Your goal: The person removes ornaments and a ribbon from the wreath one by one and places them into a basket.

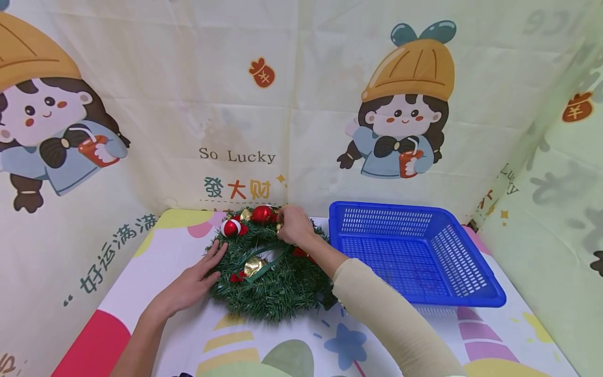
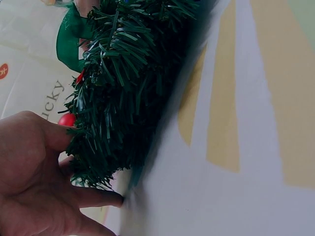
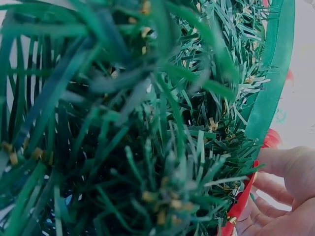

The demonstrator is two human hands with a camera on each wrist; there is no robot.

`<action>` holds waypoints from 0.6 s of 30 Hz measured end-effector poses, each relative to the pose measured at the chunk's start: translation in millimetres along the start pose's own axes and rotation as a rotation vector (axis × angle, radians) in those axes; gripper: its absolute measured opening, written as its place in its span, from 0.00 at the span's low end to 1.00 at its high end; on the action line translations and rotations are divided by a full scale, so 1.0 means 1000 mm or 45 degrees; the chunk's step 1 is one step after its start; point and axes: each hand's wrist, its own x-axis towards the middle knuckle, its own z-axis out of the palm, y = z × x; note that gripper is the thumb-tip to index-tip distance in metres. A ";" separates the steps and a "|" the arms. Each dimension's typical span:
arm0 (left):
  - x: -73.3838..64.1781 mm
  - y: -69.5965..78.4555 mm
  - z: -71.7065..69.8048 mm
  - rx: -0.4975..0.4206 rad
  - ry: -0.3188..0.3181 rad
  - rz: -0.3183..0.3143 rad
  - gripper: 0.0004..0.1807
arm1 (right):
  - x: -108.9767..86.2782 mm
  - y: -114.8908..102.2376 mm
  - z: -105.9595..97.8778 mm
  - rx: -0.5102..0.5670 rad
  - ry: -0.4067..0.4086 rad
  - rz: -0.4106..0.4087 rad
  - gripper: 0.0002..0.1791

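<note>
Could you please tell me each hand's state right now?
Left hand: open, touching the wreath.
Right hand: fingers curled at the wreath's far side; whether it grips anything cannot be told.

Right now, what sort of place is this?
Probably a staged indoor work booth: cartoon-printed cloth backdrop behind a patterned tabletop, with a decorated wreath and blue basket on it.

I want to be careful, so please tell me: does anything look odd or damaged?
I see nothing spilled or broken. The round green artificial-pine wreath looks uneven: shiny red ball ornaments sit along its far side, while its near side is mostly plain greenery.
</note>
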 end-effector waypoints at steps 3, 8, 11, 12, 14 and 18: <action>0.000 -0.001 0.000 -0.003 -0.003 -0.009 0.37 | -0.001 0.001 -0.001 0.012 -0.004 -0.016 0.17; 0.001 -0.002 0.000 0.001 -0.004 -0.008 0.37 | -0.002 0.002 -0.003 0.038 -0.009 -0.043 0.16; 0.001 -0.001 0.000 0.004 0.001 0.002 0.37 | -0.004 0.002 -0.006 0.060 0.000 -0.060 0.15; 0.001 0.000 0.000 0.009 0.002 0.005 0.37 | -0.005 0.002 -0.008 0.070 0.005 -0.065 0.15; 0.001 0.000 0.000 0.004 0.000 0.002 0.37 | -0.006 0.001 -0.011 0.087 0.009 -0.082 0.16; 0.001 0.001 -0.001 0.004 -0.005 -0.006 0.37 | -0.008 0.000 -0.019 0.119 0.001 -0.104 0.17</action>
